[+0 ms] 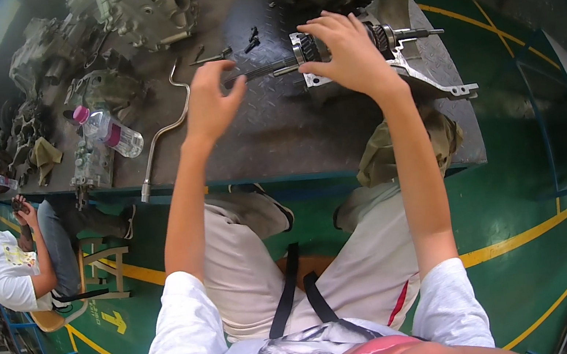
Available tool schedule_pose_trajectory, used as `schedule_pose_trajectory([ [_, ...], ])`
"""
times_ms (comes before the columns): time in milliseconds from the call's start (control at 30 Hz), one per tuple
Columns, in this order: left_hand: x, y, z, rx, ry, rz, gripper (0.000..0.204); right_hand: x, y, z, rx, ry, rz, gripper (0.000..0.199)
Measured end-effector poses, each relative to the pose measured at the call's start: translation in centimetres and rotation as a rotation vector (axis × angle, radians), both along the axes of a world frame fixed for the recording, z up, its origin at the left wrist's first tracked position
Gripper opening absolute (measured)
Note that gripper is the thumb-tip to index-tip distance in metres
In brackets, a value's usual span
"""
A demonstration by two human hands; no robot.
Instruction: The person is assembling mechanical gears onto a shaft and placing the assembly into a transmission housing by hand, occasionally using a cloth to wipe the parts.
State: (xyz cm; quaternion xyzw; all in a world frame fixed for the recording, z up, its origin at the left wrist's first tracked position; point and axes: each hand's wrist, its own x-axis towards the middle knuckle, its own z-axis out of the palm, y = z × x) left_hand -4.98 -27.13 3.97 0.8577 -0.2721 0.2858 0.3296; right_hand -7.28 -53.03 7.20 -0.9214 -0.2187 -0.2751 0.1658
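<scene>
Fingers (319, 27) of the right hand (346, 56) spread wide and arch over the geared end of a transmission shaft (281, 66); we cannot tell whether they grip it or only rest on it. The shaft lies across a checker-plate workbench (275, 126), its far end seated in a pale metal housing plate (422, 66). We see the left hand (209, 103) raised just beside the shaft's near end, fingers loosely curled and holding nothing, thumb pointing toward the shaft. Both forearms rise steeply from the lower edge, elbows bent. We count one bent steel rod (162, 133), one clear plastic bottle (109, 130) with a pink cap, and two large gearbox casings (145, 6) at the bench's far edge. One seated person (9, 268) appears at left.
</scene>
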Motion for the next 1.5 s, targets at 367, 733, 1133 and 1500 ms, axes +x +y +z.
schedule_pose_trajectory([
  [367, 2.3, -1.5, -3.2, 0.014, 0.132, -0.035, 0.034, 1.6, 0.4, 0.3, 0.028, 0.067, 0.119, 0.041],
  [733, 3.9, -0.6, -5.0, -0.697, 0.700, 0.005, 0.026, 0.9, -2.1, 2.3, 0.099, 0.298, 0.125, 0.052],
  [1133, 3.1, 0.2, -4.7, -0.761, 0.937, -0.236, 0.031, 0.3, -1.8, 1.5, 0.081, 0.256, 0.044, 0.051],
  [1500, 3.6, 0.4, -5.6, -0.691, 0.841, -0.268, 0.028, 0.3, -1.7, 1.2, 0.060, 0.258, 0.020, 0.053],
])
